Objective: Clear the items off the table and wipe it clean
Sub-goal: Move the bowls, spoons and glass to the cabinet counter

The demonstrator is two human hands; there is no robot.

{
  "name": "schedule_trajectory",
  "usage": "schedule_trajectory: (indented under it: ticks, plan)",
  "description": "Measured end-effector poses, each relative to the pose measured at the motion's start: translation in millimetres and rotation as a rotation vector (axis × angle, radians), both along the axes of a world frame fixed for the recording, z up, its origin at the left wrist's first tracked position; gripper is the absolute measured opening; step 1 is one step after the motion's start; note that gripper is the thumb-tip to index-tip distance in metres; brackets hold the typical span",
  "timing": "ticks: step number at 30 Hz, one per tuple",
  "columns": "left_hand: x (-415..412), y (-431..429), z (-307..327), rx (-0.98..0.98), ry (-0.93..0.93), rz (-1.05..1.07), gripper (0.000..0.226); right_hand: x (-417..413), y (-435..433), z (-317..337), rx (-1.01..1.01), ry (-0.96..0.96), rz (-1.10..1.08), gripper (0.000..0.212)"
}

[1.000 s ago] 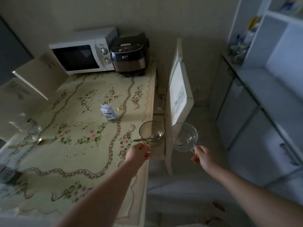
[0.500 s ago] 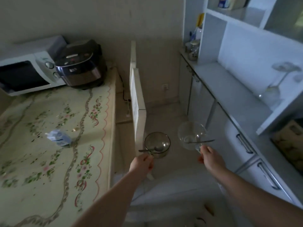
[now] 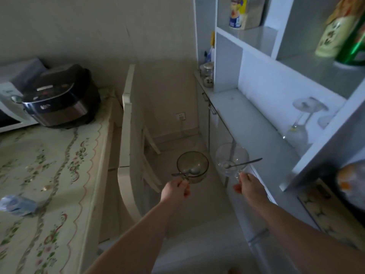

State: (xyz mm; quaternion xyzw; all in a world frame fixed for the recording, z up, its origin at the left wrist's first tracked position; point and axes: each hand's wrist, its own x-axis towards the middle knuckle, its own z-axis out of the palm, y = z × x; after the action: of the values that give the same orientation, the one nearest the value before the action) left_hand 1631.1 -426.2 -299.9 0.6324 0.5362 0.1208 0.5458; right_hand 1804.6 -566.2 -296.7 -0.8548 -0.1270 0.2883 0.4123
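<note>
My left hand (image 3: 175,189) pinches the near rim of a smoky glass bowl (image 3: 192,166) with a metal spoon (image 3: 188,172) lying in it. My right hand (image 3: 247,185) grips the near rim of a clear glass bowl (image 3: 231,158) that holds a second spoon (image 3: 245,163), its handle sticking out to the right. Both bowls hang in the air over the floor between the table and the white cabinet. The table with a floral cloth (image 3: 59,184) lies at the left, and a small blue-white carton (image 3: 16,204) lies on it.
A dark rice cooker (image 3: 61,99) and a white microwave (image 3: 7,115) stand at the table's back. A white chair (image 3: 128,147) is tucked against the table's right side. The white cabinet counter (image 3: 246,123) at the right carries jars and upturned wine glasses (image 3: 300,123); shelves above hold packages.
The view has swung right, away from the table toward the cabinet. Both hands carried their bowls off the table's corner and out over the floor.
</note>
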Motion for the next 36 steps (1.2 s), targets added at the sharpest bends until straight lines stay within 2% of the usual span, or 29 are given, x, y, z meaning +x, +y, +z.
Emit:
schedule_trajectory:
  ticks: [12, 16, 20, 25, 30, 36]
  plan:
    - [92, 35, 18, -0.017, -0.039, -0.008, 0.03, 61, 20, 16, 0.148, 0.132, -0.195, 0.029]
    - [129, 60, 11, -0.031, -0.059, -0.066, 0.029, 85, 36, 17, 0.136, 0.115, -0.245, 0.027]
    - [164, 94, -1, -0.056, -0.047, -0.154, 0.028, 111, 59, 4, 0.099, 0.103, -0.277, 0.013]
    - [212, 135, -6, -0.041, -0.026, -0.276, 0.037, 140, 89, -4, 0.043, 0.118, -0.415, 0.022]
    - [252, 164, -7, -0.128, -0.052, -0.317, 0.028, 161, 113, -16, 0.015, 0.117, -0.498, 0.025]
    - [282, 180, -11, -0.145, -0.065, -0.387, 0.025, 180, 127, -30, 0.002, 0.163, -0.624, 0.028]
